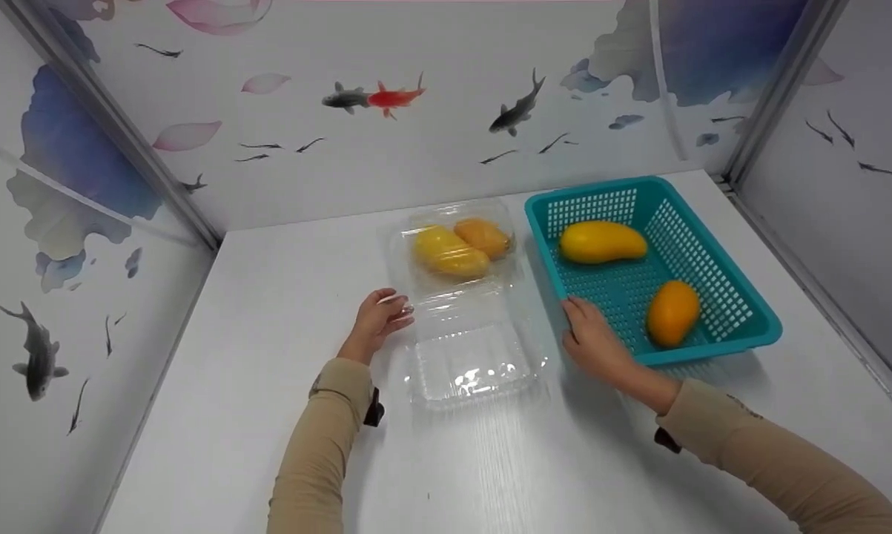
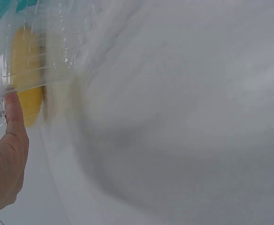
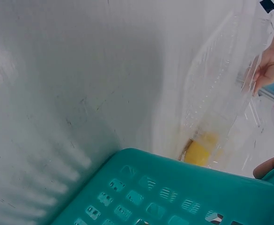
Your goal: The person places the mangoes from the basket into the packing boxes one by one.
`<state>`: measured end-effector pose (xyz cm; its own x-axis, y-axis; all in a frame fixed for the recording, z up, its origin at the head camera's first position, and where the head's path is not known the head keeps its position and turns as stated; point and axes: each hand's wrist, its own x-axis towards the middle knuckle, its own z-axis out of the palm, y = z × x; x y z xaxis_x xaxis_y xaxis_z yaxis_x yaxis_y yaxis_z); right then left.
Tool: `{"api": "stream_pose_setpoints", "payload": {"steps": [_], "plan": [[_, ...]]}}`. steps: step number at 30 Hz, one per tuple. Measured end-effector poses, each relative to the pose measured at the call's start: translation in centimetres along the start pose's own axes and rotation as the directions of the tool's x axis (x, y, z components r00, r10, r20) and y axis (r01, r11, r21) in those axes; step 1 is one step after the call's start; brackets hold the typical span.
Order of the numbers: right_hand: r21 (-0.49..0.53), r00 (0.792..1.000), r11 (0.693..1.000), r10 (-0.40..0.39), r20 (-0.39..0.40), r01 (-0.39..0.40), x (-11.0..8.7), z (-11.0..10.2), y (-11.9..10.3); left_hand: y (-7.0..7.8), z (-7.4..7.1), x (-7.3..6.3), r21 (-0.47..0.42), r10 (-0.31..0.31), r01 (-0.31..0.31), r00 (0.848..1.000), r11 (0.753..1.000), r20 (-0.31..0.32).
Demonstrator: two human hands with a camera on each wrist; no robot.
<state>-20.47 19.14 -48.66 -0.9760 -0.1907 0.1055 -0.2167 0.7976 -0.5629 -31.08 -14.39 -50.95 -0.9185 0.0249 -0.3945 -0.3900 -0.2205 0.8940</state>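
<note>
A clear plastic clamshell box [image 1: 475,363] lies unfolded on the table. Its far half has a yellow mango [image 1: 446,252] and a more orange mango [image 1: 484,237] in it. At the box's left edge, near the fold, my left hand [image 1: 377,317] pinches the plastic between thumb and fingers. My right hand [image 1: 594,337] grips the near left part of the rim of a teal basket [image 1: 738,289]. Inside the basket, apart from each other, lie a long yellow mango [image 1: 601,242] and a rounder orange mango [image 1: 672,313].
The white table [image 1: 282,274] is bounded by a printed back wall [image 1: 431,163] and side walls. The basket stands close to the box's right side. Both sleeves carry a dark wrist device, one of them the left device [image 1: 374,408].
</note>
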Motion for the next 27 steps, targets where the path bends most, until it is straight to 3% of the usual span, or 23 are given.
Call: {"api": "stream_pose_setpoints", "payload": {"steps": [11,27], "plan": [[0.008,1.000,1.000,-0.023,-0.011,0.023,0.1,0.0,0.0,-0.7,2.4,0.7,-0.064,0.025,-0.027,0.999,0.998,-0.021],[0.007,0.999,1.000,0.008,0.033,-0.009,0.0,-0.1,-0.1,-0.9,3.8,0.7,-0.129,-0.025,0.019,0.998,0.991,-0.049]]}}
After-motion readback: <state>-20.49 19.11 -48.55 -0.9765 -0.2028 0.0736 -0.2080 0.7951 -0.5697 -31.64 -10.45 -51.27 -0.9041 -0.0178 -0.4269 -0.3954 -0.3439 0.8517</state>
